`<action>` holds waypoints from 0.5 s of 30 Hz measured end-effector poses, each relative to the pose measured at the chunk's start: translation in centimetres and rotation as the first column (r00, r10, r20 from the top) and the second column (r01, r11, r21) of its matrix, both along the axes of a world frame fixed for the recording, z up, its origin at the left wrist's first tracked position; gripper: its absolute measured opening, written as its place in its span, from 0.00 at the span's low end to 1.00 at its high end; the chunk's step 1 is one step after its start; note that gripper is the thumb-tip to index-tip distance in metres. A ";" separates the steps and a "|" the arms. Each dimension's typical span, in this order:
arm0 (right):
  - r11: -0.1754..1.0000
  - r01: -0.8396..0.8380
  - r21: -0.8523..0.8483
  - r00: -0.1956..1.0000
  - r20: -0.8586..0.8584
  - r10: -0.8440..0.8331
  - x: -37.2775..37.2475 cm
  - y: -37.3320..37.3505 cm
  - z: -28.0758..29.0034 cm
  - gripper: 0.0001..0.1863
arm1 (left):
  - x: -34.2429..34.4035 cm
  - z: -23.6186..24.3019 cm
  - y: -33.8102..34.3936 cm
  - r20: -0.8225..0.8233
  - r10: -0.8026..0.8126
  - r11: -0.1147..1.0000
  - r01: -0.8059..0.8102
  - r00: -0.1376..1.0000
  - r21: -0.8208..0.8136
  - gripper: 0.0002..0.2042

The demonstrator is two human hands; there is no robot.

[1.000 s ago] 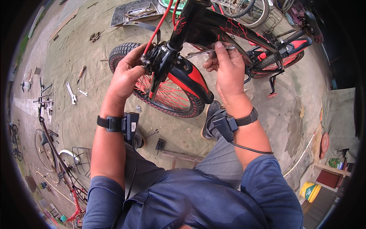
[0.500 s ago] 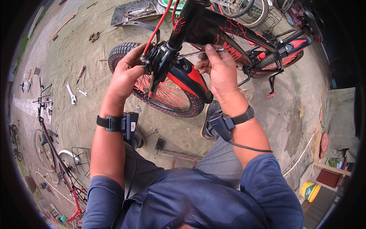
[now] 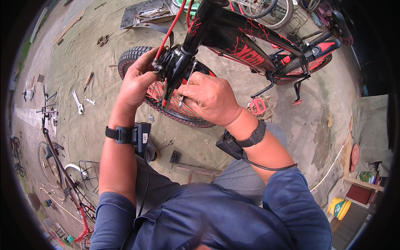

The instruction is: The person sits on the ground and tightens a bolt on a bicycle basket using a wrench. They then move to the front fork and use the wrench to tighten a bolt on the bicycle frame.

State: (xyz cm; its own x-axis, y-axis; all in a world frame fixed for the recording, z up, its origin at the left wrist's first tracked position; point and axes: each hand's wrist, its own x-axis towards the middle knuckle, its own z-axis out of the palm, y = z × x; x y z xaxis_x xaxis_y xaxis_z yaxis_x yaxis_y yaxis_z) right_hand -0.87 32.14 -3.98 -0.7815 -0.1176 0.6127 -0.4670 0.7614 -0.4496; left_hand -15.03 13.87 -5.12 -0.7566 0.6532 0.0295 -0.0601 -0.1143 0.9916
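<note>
A black and red bicycle [image 3: 227, 29] stands in front of me, its front wheel [image 3: 128, 55] with red spokes turned to the left. My left hand [image 3: 136, 81] grips the rim brake [image 3: 170, 59] at the front fork, thumb nearest me and fingers partly hidden behind it. A red cable [image 3: 171, 31] runs down to that brake. Between the thumb and fingers of my right hand [image 3: 211, 99] is a slim metal wrench [image 3: 193, 68]. Its upper end meets the back of the fork crown; the lower end sticks out below my fingers. My right hand covers much of the red and black mudguard.
Two wrenches [image 3: 78, 102] and a screwdriver [image 3: 88, 81] lie on the ground cloth at left. A metal tray [image 3: 129, 17] of tools sits beyond the wheel. Other bicycles [image 3: 49, 146] stand at left and far right. A yellow bucket [image 3: 338, 208] is at lower right.
My right hand has moved left and nearer to me, swinging the wrench from pointing right to pointing down toward me. The left hand stays at the brake.
</note>
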 end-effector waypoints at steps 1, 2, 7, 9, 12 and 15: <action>1.000 -0.005 0.018 1.000 -0.003 0.005 0.1 0.2 0.1 0.17 | 0.0 0.0 0.0 0.000 -0.004 1.000 0.004 1.000 0.002 0.35; 1.000 -0.006 0.011 1.000 -0.029 0.007 0.0 0.3 0.1 0.17 | 0.0 0.0 0.0 0.002 -0.005 1.000 0.005 1.000 0.004 0.35; 0.999 0.044 -0.018 0.994 -0.102 -0.046 0.2 0.8 0.4 0.12 | 0.1 0.0 0.0 -0.009 -0.003 1.000 0.003 1.000 -0.004 0.35; 0.998 -0.012 0.060 0.997 -0.080 0.017 0.4 0.4 0.5 0.14 | 0.0 0.1 -0.1 -0.018 -0.011 1.000 0.011 1.000 -0.004 0.35; 0.998 -0.040 0.041 0.996 -0.073 0.043 0.6 0.2 0.8 0.15 | 0.0 0.0 0.2 -0.041 0.004 1.000 -0.004 0.999 0.010 0.35; 0.983 0.023 -0.181 0.994 -0.099 -0.042 0.6 0.7 1.2 0.11 | 0.0 0.1 0.0 -0.027 0.000 1.000 0.000 1.000 -0.004 0.35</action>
State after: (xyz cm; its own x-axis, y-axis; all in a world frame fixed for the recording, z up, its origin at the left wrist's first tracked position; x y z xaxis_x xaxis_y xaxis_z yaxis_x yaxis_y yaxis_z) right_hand -0.26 32.82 -2.82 -0.7154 0.0257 0.6983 -0.4938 0.6884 -0.5312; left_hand -14.99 13.89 -5.02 -0.7556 0.6534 0.0475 -0.0332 -0.1106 0.9933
